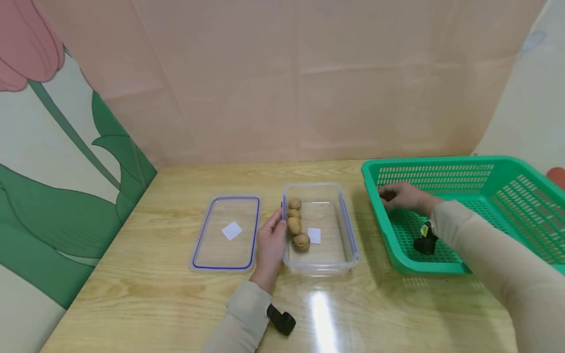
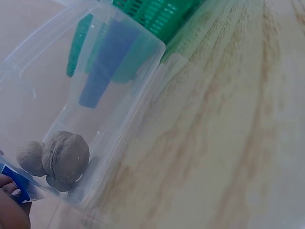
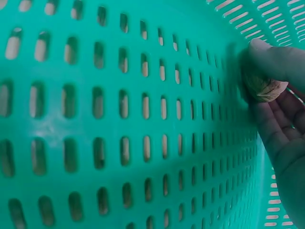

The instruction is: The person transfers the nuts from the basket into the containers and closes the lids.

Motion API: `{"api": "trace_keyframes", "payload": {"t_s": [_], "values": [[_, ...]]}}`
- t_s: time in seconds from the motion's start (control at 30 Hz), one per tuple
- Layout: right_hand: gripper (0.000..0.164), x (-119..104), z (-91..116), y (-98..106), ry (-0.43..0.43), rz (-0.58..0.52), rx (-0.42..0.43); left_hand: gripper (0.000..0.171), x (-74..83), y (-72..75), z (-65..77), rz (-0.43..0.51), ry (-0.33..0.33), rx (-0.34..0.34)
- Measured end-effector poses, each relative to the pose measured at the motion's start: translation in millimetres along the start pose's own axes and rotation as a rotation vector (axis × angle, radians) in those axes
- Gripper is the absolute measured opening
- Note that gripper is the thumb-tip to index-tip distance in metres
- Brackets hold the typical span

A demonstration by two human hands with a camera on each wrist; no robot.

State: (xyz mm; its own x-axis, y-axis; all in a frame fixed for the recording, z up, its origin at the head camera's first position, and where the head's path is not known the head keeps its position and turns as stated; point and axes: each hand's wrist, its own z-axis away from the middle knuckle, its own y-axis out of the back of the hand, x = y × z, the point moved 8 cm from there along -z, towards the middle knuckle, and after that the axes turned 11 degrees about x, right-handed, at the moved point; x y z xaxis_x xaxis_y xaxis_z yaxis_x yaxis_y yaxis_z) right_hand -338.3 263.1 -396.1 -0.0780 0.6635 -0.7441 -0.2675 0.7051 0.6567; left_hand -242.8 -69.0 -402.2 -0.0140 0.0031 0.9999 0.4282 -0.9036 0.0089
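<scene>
A clear plastic container (image 1: 328,215) stands mid-table with several walnuts (image 1: 301,241) in a row along its left side. My left hand (image 1: 270,242) holds that left wall by its blue-edged clip, which the left wrist view shows near the fingers. Inside the green basket (image 1: 388,245), at its left wall, my right hand (image 1: 406,197) is reaching down. Seen from the right wrist, a walnut (image 3: 266,86) sits between the thumb and fingers of that hand, close to the basket wall. The head view shows little of this walnut behind the hand.
A clear lid (image 1: 212,245) with a blue seal lies left of the container, a white paper square (image 1: 231,230) on it. Another white square (image 1: 314,236) shows at the container's bottom. Behind the table hangs a pinkish sheet (image 1: 291,88).
</scene>
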Motion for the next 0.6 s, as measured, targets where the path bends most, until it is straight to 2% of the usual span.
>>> {"api": "trace_keyframes", "payload": {"t_s": [0.33, 0.6], "values": [[0.047, -4, 0, 3, -0.001, 0.044, 0.025, 0.035, 0.8, -0.3, 0.3, 0.008, -0.010, 0.013], [0.056, -2, 0, 15, -0.019, -0.007, 0.046, 0.035, -1.1, -0.5, -0.3, 0.002, -0.001, 0.015]]}}
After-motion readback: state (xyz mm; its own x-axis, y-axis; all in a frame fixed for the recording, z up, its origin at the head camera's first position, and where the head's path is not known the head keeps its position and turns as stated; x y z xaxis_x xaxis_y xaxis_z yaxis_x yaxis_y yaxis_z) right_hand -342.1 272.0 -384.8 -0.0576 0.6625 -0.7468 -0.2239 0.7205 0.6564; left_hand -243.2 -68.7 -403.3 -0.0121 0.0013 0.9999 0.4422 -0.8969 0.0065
